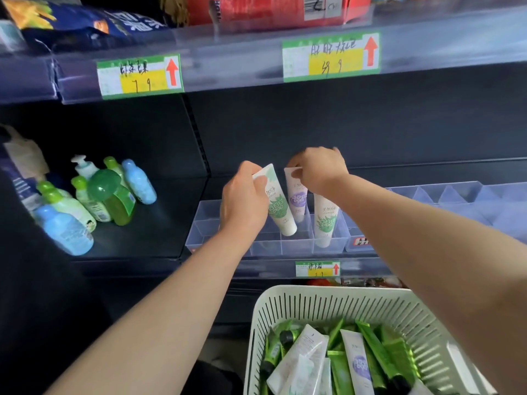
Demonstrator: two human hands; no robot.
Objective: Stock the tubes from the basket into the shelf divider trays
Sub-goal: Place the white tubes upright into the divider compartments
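Tubes (356, 363), white ones and bright green ones, lie heaped in a pale slatted basket (285, 295) at the bottom of the view, just below the shelf edge. Above it, a clear divider tray (205, 223) sits on the dark shelf, and three more tubes stand in it, cap end down. The left hand (242, 201) grips the crimped top of a white tube with green leaf print (281, 212), which leans to the left with its cap in a front cell. Just beside it, the right hand (319, 169) pinches the flat top of a white tube with a purple patch (298, 199), which stands nearly upright a little further back. The two hands are close together but not touching. A third tube with green print (325, 220) stands by itself in the next cell to the right, partly behind the right forearm. A second clear tray (456, 195) runs along the shelf to the right. On the left of the shelf is a cluster of green and blue bottles (94, 195). A small price label (318, 269) is fixed to the shelf front under the tray.
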